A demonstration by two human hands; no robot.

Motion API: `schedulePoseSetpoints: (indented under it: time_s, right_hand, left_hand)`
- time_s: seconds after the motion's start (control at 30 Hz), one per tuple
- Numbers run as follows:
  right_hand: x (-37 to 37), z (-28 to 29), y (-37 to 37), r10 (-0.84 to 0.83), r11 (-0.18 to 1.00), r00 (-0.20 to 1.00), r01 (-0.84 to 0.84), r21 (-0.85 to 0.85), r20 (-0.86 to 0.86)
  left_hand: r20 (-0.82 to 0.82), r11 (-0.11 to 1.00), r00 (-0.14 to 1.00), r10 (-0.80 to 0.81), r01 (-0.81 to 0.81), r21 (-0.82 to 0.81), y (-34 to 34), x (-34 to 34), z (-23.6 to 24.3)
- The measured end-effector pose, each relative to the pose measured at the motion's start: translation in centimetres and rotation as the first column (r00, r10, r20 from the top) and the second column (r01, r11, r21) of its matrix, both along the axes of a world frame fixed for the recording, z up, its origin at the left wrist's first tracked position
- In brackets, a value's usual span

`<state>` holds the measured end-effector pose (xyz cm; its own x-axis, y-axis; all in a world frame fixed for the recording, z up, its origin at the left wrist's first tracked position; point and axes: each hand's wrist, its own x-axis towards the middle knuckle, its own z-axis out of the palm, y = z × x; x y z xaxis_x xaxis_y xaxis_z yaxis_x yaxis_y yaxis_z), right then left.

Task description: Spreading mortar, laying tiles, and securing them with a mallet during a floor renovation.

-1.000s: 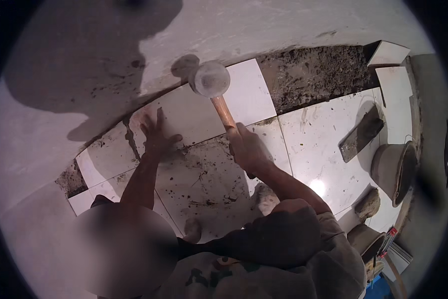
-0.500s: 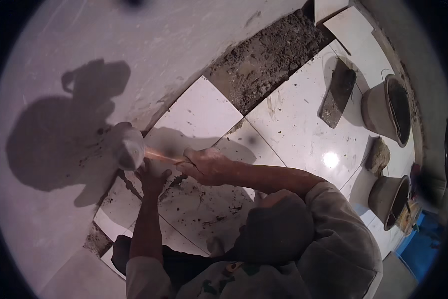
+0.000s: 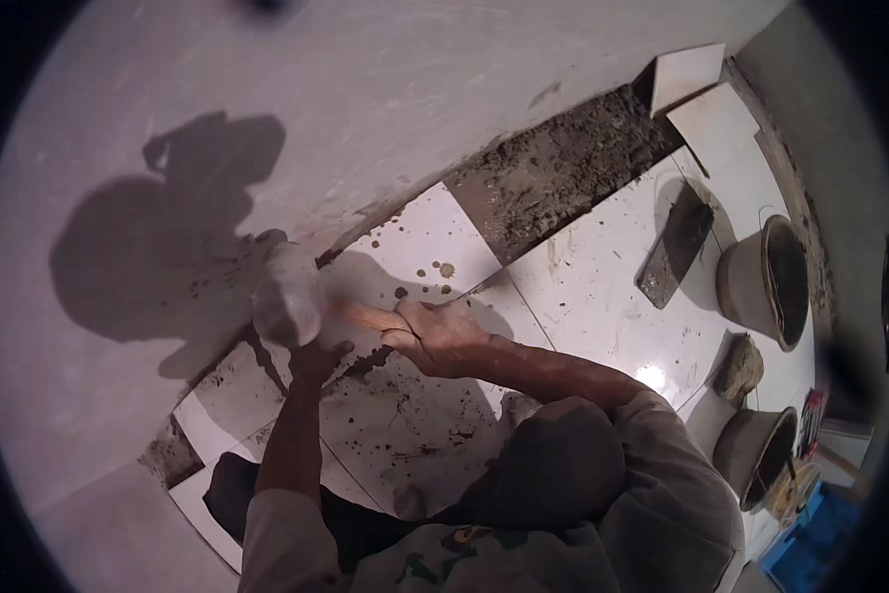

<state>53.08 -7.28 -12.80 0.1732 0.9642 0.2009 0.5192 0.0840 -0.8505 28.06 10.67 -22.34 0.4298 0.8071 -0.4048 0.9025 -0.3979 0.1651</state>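
Observation:
My right hand (image 3: 435,336) is closed on the wooden handle (image 3: 365,316) of a mallet with a large pale head (image 3: 288,296), held low beside the wall. My left hand (image 3: 321,364) rests on a white tile along the wall with its thumb out to the right; its other fingers are mostly hidden beneath the mallet head. A white tile (image 3: 405,227) to the right bears several dark wet spots. Dark mortar (image 3: 573,163) fills a strip between that tile and the far corner. Speckled tiles (image 3: 405,415) lie below my hands.
A grey wall (image 3: 385,89) runs along the top and left. On the right are a loose tile (image 3: 687,74), a dark board (image 3: 677,242), two buckets (image 3: 761,279) (image 3: 751,455), a rough lump (image 3: 736,371) and a blue object (image 3: 800,539) at the lower edge.
My right hand and the mallet have swung down and left over my left hand since a second ago. In the last half second they shifted slightly right, and dark spots appeared on the tile.

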Motion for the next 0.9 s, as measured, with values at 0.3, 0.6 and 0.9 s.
schedulePoseSetpoints:
  time_s: [0.3,0.6,0.9]
  right_hand:
    - [2.1,-3.0,0.4,-0.151,0.924,0.947,0.237,-0.300,0.283]
    - [0.9,1.9,0.1,-0.088,0.995,0.995,0.090,-0.032,0.050]
    - [2.7,-1.8,0.5,-0.195,0.884,0.948,0.281,-0.374,0.252]
  left_hand:
    - [-0.106,0.979,0.987,0.124,-0.139,-0.150,-0.9,1.3,2.3]
    - [-0.205,0.986,0.974,0.094,-0.119,-0.115,-0.3,1.9,2.1]
    - [-0.186,0.993,0.980,0.063,-0.080,-0.084,-0.3,1.8,2.3]
